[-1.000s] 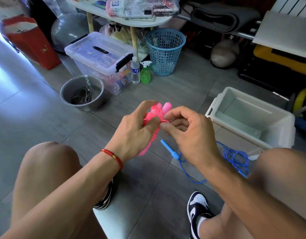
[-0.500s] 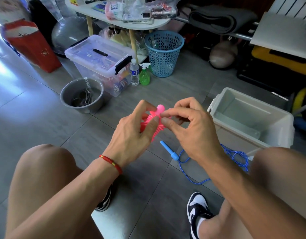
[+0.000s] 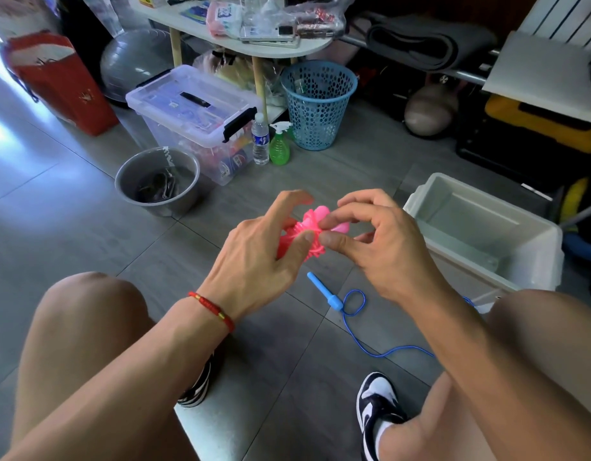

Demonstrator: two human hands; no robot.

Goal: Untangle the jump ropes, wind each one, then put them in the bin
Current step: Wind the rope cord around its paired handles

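Observation:
A pink jump rope (image 3: 310, 231), wound into a tight bundle with its handles poking out at the top, is held above the floor between both hands. My left hand (image 3: 260, 257) grips the bundle from the left, thumb pressed on its front. My right hand (image 3: 374, 244) pinches the pink cord at the bundle's right side between thumb and forefinger. A blue jump rope (image 3: 352, 306) lies loose on the grey tiles below, its handle pointing up-left; part of the cord is hidden by my right arm. The empty white bin (image 3: 540, 241) stands at the right.
A grey metal bowl (image 3: 126, 179) sits at the left, a clear lidded storage box (image 3: 194, 104) behind it, with a water bottle (image 3: 260, 139), a green spray bottle (image 3: 280, 144) and a blue mesh basket (image 3: 319, 104). My knees and shoes frame the lower view.
Both hands have kept working the pink bundle, turning it slightly while my right fingers shift their pinch on the cord. The view has tilted a little; the blue rope lies unmoved.

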